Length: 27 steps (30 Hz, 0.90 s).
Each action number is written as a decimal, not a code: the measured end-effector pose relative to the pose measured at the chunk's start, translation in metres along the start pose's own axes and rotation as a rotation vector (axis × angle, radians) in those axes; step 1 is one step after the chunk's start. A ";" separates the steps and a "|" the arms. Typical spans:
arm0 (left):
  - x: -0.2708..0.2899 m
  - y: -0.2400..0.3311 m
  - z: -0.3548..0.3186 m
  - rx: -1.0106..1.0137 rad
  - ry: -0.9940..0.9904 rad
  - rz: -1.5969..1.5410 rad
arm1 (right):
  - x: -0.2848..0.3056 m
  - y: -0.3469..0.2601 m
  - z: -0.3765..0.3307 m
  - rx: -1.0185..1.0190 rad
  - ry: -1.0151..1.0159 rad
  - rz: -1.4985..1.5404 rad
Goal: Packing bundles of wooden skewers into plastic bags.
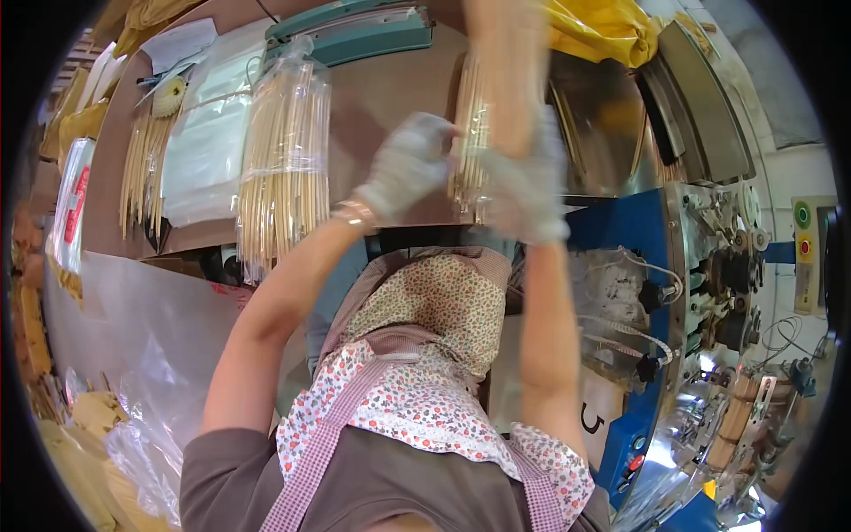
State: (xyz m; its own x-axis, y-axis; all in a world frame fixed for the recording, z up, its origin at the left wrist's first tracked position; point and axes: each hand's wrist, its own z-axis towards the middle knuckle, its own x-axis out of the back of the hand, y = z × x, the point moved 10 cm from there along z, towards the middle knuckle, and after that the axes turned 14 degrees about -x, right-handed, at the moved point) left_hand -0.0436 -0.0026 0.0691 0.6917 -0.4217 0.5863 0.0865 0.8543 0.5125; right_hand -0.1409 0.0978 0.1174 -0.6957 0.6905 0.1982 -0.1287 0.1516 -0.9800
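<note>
My right hand (523, 191), gloved in white and smeared by motion, is closed around the lower end of a bundle of sticks (510, 80). The bundle is tan, blurred, and reaches the top edge of the view. To its left, my left hand (409, 164) wears a pale glove. Its fingers are curled but apart, with nothing visible in them. Thin wooden sticks (468, 133) stand out beside and partly behind my right hand. Left of my left hand lies a clear bag of wooden sticks (282, 168), their ends toward me over the table edge.
The brown table (368, 97) carries flat clear plastic bags (208, 133), loose sticks (142, 168) and a teal bar-shaped device (355, 35). Yellow plastic (603, 31) lies at the far right. A blue machine (660, 293) with knobs and cables stands close on my right.
</note>
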 end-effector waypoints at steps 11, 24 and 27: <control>-0.096 -0.092 0.045 0.573 0.029 -0.917 | 0.094 0.112 -0.028 -0.172 -0.048 -1.088; 0.037 -0.009 -0.029 0.199 0.072 0.210 | -0.022 0.036 -0.004 -0.229 -0.471 0.141; 0.065 -0.049 -0.103 0.446 0.117 0.209 | -0.004 0.070 0.011 -0.153 -0.475 0.055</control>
State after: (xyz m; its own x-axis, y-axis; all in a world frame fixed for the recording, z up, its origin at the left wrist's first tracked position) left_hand 0.0708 -0.0410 0.0178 0.7392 -0.1966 0.6441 -0.3596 0.6934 0.6244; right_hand -0.1555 0.0978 0.0475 -0.9482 0.3071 0.0817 -0.0023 0.2505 -0.9681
